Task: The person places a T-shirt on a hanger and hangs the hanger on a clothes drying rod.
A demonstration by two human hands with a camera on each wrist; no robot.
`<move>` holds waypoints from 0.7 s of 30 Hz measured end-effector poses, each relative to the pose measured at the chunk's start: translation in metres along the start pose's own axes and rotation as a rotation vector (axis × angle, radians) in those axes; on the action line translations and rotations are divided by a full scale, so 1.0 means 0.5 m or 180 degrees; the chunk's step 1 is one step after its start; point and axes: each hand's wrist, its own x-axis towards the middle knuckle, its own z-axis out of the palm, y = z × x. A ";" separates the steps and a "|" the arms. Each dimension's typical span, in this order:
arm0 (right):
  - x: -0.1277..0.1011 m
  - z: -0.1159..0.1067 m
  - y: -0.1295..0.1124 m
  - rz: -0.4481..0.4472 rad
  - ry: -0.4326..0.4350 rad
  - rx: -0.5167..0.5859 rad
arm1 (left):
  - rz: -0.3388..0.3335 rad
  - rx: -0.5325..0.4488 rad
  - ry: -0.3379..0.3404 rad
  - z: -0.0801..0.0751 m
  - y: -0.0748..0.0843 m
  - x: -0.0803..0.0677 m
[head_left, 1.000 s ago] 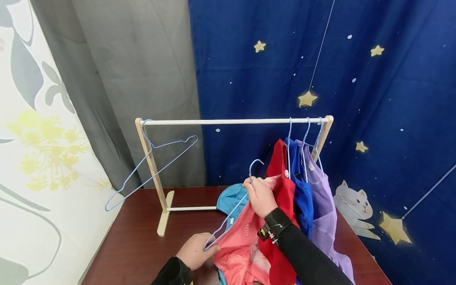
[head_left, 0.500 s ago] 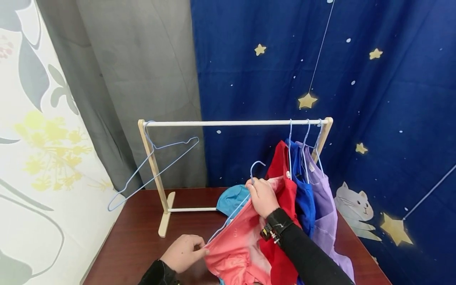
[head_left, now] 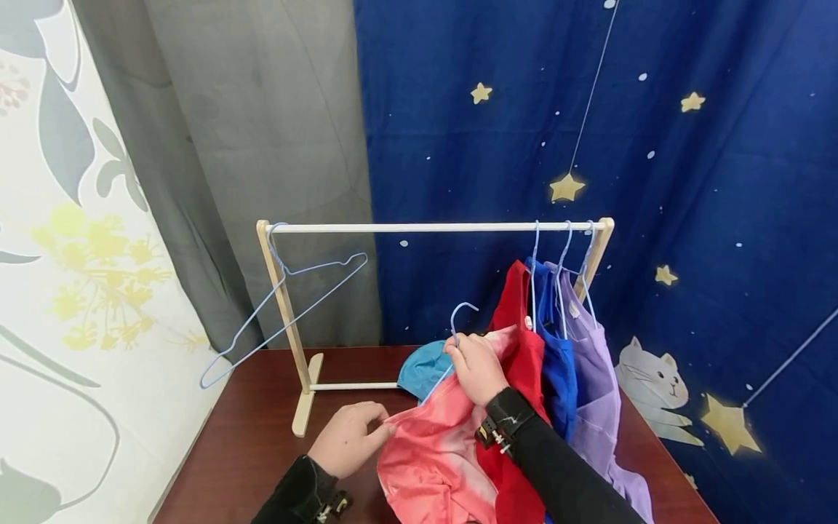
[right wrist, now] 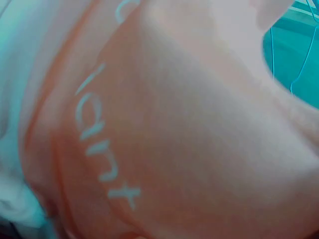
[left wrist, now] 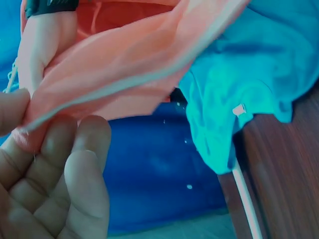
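In the head view my right hand (head_left: 481,367) grips the neck of a light-blue wire hanger (head_left: 453,320), its hook sticking up above the fingers. A pink garment (head_left: 432,444) with pale patches hangs from that hanger, covering most of its frame. My left hand (head_left: 350,437) pinches the garment's left upper edge between thumb and fingers. The left wrist view shows this hold closely, on a light-coloured edge of the cloth. White lettering on the pink cloth (right wrist: 164,129) fills much of the right wrist view. The hanger's left end is hidden by the cloth.
A wooden rack with a white rail (head_left: 406,228) stands on the brown table (head_left: 216,466). A bare hanger (head_left: 288,320) hangs at its left. Red (head_left: 507,302), blue (head_left: 559,364) and lavender (head_left: 596,378) garments hang right. A teal garment (head_left: 422,370) lies behind the pink one.
My left hand has shifted from the hanger's lower left corner to the cloth edge, drawing the pink garment over that end. The hook has tipped slightly left in my right hand.
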 end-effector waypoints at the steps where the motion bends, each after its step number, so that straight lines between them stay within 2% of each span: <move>1: 0.000 0.001 -0.002 -0.0007 -0.0009 0.0016 | -0.0005 0.0027 0.0048 0.004 0.005 0.005; 5: 0.000 0.004 -0.009 -0.0031 -0.0048 0.0060 | -0.0102 0.0071 0.0202 0.018 0.025 0.022; 12: -0.006 0.013 -0.025 -0.0075 -0.0144 0.0020 | -0.0259 0.0046 0.0336 0.045 0.053 0.050; 17: -0.008 0.017 -0.035 -0.0048 -0.0169 0.0051 | -0.0267 0.0033 0.0439 0.060 0.067 0.064; 21: -0.012 0.020 -0.038 -0.0040 -0.0137 0.0045 | -0.0265 -0.0151 0.0493 0.072 0.074 0.069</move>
